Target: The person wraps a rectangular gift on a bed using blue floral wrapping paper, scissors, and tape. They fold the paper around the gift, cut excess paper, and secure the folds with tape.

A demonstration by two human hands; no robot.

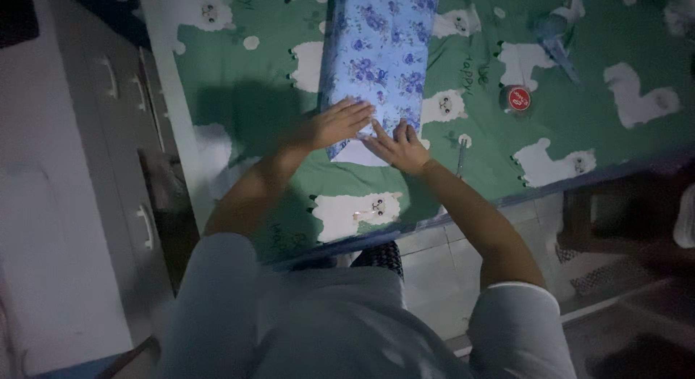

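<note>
Nearest the camera are the person's grey-clad lap and 2 bare forearms, reaching up toward 12 o'clock over the edge of a bed spread with a green blanket (246,97) printed with white woolly animals.

The left hand (334,124) lies flat, fingers together and stretched out toward 2 o'clock, pressing on the near left corner of a long box wrapped in blue floral paper (378,53). It grips nothing; the palm simply rests on the paper.

The right hand (400,147) sits just beside it at 4 o'clock, fingers spread and pointing toward 11 o'clock, pressing down on the folded white flap (360,154) of paper at the box's near end. It too is open and flat, clamped on nothing.

The box runs from the hands away toward 12 o'clock, out past the top edge of the view.

At 3 o'clock from the hands, well apart, a round tape roll (515,98) with a red centre lies on the blanket. Between it and the right wrist lies a thin metallic object (460,156), too dim to identify.

At 9 o'clock stands a pale drawer cabinet (130,133).
</note>
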